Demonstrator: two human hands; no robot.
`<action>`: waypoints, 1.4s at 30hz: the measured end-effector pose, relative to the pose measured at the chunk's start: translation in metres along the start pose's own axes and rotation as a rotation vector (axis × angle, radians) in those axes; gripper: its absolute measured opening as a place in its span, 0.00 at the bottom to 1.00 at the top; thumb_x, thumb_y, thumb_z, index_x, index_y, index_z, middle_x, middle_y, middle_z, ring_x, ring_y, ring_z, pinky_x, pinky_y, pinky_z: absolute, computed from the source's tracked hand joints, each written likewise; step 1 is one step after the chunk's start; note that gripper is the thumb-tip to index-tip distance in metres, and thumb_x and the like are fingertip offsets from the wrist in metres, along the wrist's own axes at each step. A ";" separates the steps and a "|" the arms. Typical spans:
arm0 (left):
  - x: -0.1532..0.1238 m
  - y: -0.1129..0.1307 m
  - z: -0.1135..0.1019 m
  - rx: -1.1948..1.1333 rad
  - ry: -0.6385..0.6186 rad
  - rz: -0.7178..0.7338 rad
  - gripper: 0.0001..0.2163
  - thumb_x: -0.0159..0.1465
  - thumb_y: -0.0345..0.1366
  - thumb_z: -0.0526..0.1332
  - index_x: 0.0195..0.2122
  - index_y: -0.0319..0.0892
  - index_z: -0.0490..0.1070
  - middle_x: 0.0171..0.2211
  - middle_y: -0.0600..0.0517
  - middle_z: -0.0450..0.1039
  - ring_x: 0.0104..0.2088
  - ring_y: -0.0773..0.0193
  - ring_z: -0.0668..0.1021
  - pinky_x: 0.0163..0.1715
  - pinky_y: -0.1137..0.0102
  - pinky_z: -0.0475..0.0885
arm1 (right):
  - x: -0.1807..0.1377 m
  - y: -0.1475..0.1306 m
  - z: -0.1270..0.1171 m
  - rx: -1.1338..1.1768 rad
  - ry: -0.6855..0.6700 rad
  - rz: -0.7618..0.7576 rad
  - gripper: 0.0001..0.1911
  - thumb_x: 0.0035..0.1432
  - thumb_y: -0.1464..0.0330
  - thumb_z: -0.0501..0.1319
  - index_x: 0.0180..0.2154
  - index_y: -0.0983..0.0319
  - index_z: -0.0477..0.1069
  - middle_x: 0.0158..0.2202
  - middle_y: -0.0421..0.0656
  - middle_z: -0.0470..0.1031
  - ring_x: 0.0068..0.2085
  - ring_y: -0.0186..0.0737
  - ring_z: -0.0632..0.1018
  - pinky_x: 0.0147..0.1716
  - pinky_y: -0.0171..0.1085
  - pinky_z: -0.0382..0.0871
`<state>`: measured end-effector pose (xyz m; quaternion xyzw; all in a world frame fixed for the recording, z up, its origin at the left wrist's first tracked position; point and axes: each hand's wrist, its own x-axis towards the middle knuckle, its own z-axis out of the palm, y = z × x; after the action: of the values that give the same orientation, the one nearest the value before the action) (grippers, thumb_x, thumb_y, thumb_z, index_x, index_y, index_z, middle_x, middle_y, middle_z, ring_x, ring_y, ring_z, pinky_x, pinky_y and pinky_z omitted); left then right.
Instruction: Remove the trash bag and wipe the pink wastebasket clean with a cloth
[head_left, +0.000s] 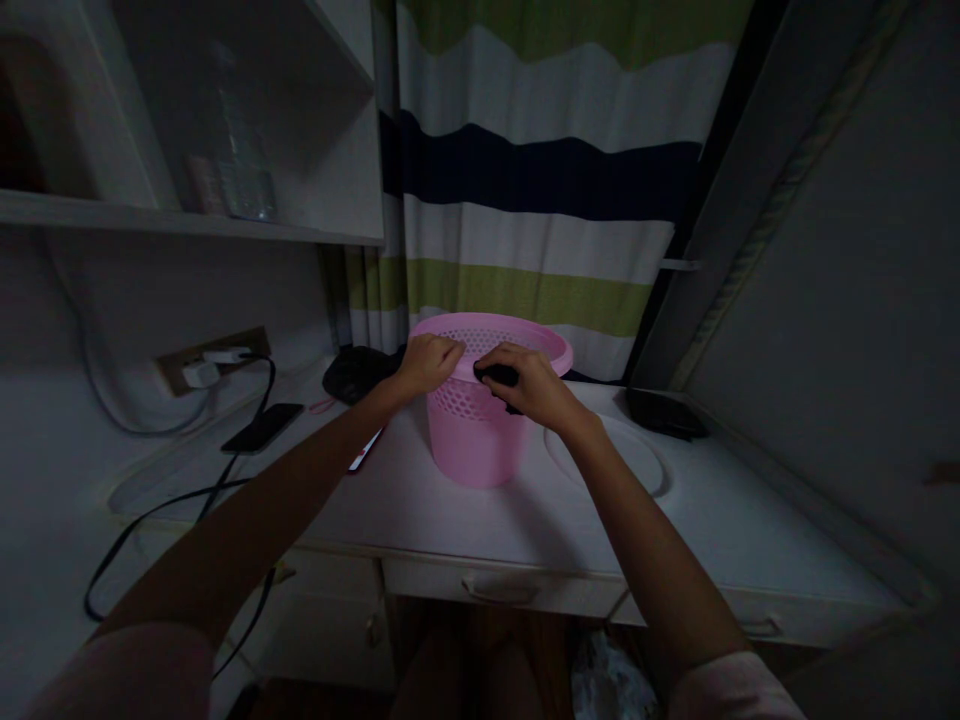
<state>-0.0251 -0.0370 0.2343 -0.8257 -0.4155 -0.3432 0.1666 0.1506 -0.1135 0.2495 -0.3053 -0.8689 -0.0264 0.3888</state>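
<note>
A pink perforated plastic basket [480, 440] stands upright on the white desk [420, 510], in front of a striped curtain. My left hand [429, 362] rests on the basket's near rim with its fingers curled over the edge. My right hand [525, 385] is closed at the rim just to the right, holding a small black thing [498, 375] against the basket's outside. I cannot make out what that black thing is. Both forearms reach forward from the bottom of the view.
A phone [262, 427] lies on the desk at left, its black cable [172, 505] running from a wall socket [214, 362]. A dark object [356, 373] sits behind the basket, another [664, 412] at right. Shelves [187, 215] hang above left. Drawers [499, 585] are below the desk edge.
</note>
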 end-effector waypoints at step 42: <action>0.001 -0.001 0.006 0.020 0.050 0.015 0.22 0.62 0.38 0.44 0.21 0.37 0.73 0.22 0.45 0.75 0.25 0.63 0.74 0.27 0.69 0.60 | -0.018 0.027 -0.041 -0.004 -0.062 0.072 0.08 0.48 0.75 0.59 0.33 0.62 0.73 0.35 0.43 0.73 0.39 0.37 0.73 0.42 0.39 0.65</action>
<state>-0.0228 -0.0330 0.2310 -0.8183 -0.4081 -0.3586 0.1877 0.2013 -0.1124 0.2604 -0.3377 -0.8689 -0.0046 0.3618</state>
